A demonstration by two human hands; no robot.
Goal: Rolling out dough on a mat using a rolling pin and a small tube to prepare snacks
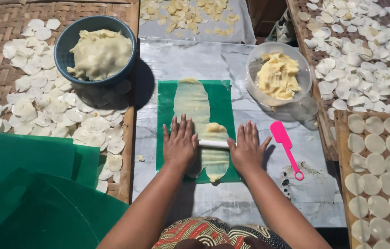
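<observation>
Green plastic sheet (222, 99) lies on the marbled tabletop (232, 60) straight ahead of me, and on it a long pale dough strip (192, 101) runs away from my body, its long axis pointing forward. Across that strip, at right angles to it, sits a thin white rolling pin (213, 144). My left hand (179, 144) lies flat on one end of the pin, fingers spread and palm down; my right hand (247, 148) does the same on the other end, so neither hand grips, both simply press from above. The pin shows only in the gap between them. A small lump of dough (215, 128) sits just beyond the pin, nearer my right hand, while the rolled thin stretch continues forward past my left fingertips. Off to the right of my right hand lies a pink spatula (286, 146), apart from the sheet. Farther ahead on that side stands a clear tub of yellowish dough (278, 74).
</observation>
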